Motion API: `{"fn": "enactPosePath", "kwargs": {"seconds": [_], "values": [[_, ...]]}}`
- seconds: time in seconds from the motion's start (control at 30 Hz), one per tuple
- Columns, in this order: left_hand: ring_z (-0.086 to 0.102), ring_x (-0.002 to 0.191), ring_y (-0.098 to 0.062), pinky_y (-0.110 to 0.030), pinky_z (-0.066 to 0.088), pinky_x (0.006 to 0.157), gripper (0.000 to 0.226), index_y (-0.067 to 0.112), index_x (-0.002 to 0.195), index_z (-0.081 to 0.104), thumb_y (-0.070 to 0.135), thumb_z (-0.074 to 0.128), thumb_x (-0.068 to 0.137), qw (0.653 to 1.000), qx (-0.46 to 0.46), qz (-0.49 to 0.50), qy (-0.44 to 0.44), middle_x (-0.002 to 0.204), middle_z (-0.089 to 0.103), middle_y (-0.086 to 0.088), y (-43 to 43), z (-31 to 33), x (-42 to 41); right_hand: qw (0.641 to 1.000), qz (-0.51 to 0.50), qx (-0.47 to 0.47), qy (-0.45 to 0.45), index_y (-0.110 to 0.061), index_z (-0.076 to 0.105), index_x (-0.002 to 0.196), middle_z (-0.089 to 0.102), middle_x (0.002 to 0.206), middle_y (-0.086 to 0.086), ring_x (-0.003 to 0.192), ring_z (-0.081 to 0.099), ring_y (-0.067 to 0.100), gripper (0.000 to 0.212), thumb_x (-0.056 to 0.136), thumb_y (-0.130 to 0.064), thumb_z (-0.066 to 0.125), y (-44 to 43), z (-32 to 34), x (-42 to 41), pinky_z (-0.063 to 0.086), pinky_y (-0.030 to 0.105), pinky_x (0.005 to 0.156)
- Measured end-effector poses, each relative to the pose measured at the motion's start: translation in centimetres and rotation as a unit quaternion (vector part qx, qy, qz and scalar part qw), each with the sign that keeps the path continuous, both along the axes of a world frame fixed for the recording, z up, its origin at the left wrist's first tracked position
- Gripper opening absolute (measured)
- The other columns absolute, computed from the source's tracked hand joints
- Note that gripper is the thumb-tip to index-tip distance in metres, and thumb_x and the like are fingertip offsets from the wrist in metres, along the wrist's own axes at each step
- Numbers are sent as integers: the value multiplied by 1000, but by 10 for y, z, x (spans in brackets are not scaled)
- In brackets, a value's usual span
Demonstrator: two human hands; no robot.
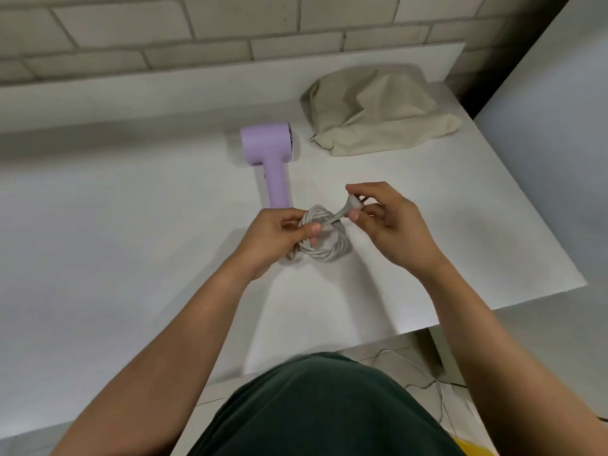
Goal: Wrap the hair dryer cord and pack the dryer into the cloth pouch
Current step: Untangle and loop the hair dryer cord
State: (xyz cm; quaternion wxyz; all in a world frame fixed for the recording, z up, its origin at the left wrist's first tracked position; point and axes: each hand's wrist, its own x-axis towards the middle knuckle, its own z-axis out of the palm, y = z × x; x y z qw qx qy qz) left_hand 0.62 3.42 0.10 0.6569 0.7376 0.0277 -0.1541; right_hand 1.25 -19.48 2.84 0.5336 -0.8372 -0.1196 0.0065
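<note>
Cord (325, 250) from the lilac hair dryer (267, 149) is wound into a tight grey-white bundle just below the foot of the dryer's handle, on the person's side of it. The head view looks down on a white table (131, 225) where the dryer lies flat, its barrel pointing right and its handle running back toward the person.

The left hand (273, 236) grips the bundle, with the thumb pressed on top of the coils and the fingers curled underneath. The right hand (391, 225), to the right of the handle's foot, pinches the plug (353, 204) between thumb and forefinger. A short length of cord runs from the plug down into the coils.

The beige cloth pouch (378, 116) lies crumpled to the right of the dryer's barrel, near it but not touching, and it holds nothing that can be seen. A pale brick wall (197, 28) stands beyond the dryer, behind the table's far edge. Well below the dryer, past the table's near edge, are the person's dark green garment (322, 406) and a thin cable (427, 383) lying on the floor.
</note>
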Motion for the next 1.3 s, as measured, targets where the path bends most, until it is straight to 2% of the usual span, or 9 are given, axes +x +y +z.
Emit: {"fn": "enactPosePath", "kwargs": {"seconds": [0.17,0.33,0.53,0.63,0.7,0.8,0.93,1.1,1.3], "values": [[73,80,-10,-20,52,65,21,21,113,77,28,76,93,999,3,29,-22,90,79,0,-6,3,-7,988,6,-80,-131,-14,70,126,62,121,-2,92,70,7,33,94,-6,74,-1,-2,-4,57,17,86],[75,97,-12,-24,55,78,24,26,120,72,34,71,97,998,37,26,-46,106,78,7,-13,0,-10,973,17,-112,-201,-7,74,114,63,109,5,86,66,13,30,86,-10,83,0,-9,-9,60,24,81],[75,99,-19,-36,59,89,25,29,124,67,35,67,100,998,28,23,-47,109,77,1,-16,2,-8,969,-1,-116,-219,-5,73,102,61,101,5,72,64,18,27,81,-11,89,8,-19,-13,58,30,69],[73,103,-18,-40,60,92,23,33,122,68,36,67,99,998,41,7,-56,112,76,4,-16,5,-5,979,-14,-75,-189,-6,73,105,63,105,4,76,67,14,29,81,-11,89,12,-19,-16,60,27,73],[74,96,-17,-42,62,86,23,31,121,69,35,69,98,997,49,19,-63,107,76,4,-17,7,-3,987,-13,-36,-153,-8,74,110,66,108,2,84,69,9,28,84,-10,85,13,-13,-20,60,23,79],[72,90,-14,-37,63,81,25,28,120,70,30,74,95,995,54,38,-73,105,75,4,-15,9,-3,992,13,-7,-123,-10,76,115,69,107,0,91,71,12,26,90,-5,78,10,-6,-23,60,23,84],[72,100,-26,-40,63,88,32,21,125,70,19,76,94,997,14,20,-70,112,75,-1,-11,18,-3,985,28,-31,-168,-8,76,115,70,108,3,92,70,10,26,89,-4,79,6,-7,-26,60,22,85],[67,109,-6,-24,53,95,28,26,123,72,19,72,96,991,56,-38,-112,119,71,8,-7,27,-6,959,6,-100,-266,-5,76,113,70,112,6,89,70,16,24,90,-7,79,11,-15,-35,60,29,79],[65,115,-7,-24,50,101,28,27,125,72,19,68,99,989,59,-53,-124,120,70,11,-11,28,-9,943,-38,-130,-305,-10,77,112,66,119,9,98,65,26,22,90,-14,79,11,-21,-38,56,33,81]]}}
